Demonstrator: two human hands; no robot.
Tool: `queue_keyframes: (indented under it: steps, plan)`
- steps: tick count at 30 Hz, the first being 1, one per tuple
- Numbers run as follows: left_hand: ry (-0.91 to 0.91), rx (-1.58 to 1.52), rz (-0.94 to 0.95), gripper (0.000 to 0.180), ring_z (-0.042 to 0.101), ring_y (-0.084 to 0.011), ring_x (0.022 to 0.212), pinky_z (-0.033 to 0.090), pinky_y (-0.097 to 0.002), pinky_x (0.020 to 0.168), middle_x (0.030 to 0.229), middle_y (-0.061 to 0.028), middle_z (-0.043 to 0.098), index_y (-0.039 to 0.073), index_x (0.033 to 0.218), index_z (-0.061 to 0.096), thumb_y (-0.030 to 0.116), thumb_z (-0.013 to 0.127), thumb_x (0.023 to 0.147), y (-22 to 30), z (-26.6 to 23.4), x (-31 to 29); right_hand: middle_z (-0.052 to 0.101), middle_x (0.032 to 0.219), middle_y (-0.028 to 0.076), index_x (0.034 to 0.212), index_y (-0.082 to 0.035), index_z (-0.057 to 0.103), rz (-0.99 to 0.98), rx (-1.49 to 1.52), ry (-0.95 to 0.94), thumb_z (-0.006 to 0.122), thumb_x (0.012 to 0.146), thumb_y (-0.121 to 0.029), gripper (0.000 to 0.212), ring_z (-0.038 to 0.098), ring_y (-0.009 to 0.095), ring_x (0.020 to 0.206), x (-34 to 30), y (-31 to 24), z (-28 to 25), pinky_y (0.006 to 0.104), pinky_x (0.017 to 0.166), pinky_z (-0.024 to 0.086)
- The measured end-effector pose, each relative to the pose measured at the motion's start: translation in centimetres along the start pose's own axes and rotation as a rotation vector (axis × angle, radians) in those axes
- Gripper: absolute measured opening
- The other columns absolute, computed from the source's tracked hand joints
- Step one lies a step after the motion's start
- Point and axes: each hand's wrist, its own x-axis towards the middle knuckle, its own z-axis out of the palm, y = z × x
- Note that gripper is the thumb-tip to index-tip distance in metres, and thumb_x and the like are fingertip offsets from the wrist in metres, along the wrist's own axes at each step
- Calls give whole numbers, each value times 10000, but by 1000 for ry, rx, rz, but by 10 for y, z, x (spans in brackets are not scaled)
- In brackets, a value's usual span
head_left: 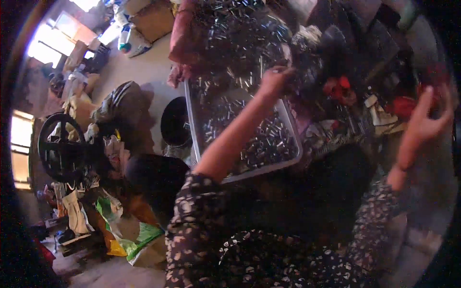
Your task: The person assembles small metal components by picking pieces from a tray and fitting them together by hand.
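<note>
My left hand [275, 82] is closed above the far right part of a clear plastic tray [296, 136]. A pale piece [286, 54] stands up beside its fingertips; blur hides what is in the grip. Many small shiny metal pieces [271, 136] lie loose in the tray, with a larger heap of similar metal pieces [240, 29] beyond it. At the far right my right hand [430, 117] is raised with thumb and fingers apart. Just behind it are a red cloth-like thing [403, 106] and a dark red blurred shape [436, 79].
A black round pan [175, 121] sits left of the tray. Farther left stand a machine with a dark handwheel [61, 148] and a green and white sack [137, 237]. A pinkish cloth roll [181, 36] borders the heap. Red-and-dark clutter [340, 90] lies to the right.
</note>
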Motion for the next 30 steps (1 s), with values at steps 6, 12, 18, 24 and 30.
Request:
queue_keyframes:
  steps: [6, 12, 18, 24, 30]
  plan:
    - [-72, 193, 142, 232, 535, -149, 829, 446, -248, 697, 969, -59, 557, 84, 1050, 481, 190, 389, 866, 24, -93, -93, 507, 834, 124, 860, -4, 516, 4, 617, -782, 526, 725, -5, 136, 505, 279, 803, -102, -138, 35, 329, 710, 413]
    - [2, -718, -166, 221, 538, -212, 856, 459, -349, 745, 920, -92, 567, 48, 989, 515, 188, 481, 821, 28, -150, -135, 492, 836, 180, 832, -5, 471, 18, 141, -1044, 452, 747, -31, 90, 524, 347, 731, -149, -125, 45, 400, 586, 434]
    - [50, -756, -265, 252, 523, -232, 908, 446, -358, 783, 988, -135, 537, 10, 1005, 489, 179, 471, 820, 26, -140, -150, 511, 875, 169, 840, -19, 482, 58, -20, -1155, 495, 754, -121, 134, 531, 358, 742, -176, -111, 49, 428, 590, 443]
    - [-132, -711, -302, 268, 528, -242, 917, 454, -364, 791, 992, -130, 540, 21, 1028, 481, 184, 487, 816, 14, -120, -155, 528, 866, 164, 844, -18, 500, 110, -70, -1145, 539, 726, -127, 165, 538, 332, 727, -175, -108, 57, 398, 586, 437]
    - [-212, -694, -493, 339, 524, -230, 876, 431, -397, 798, 962, -129, 542, 19, 1054, 465, 284, 407, 851, -4, -105, -156, 585, 758, 102, 848, -33, 565, 481, 808, -1221, 607, 686, -134, 196, 563, 202, 662, -142, -201, 28, 295, 600, 436]
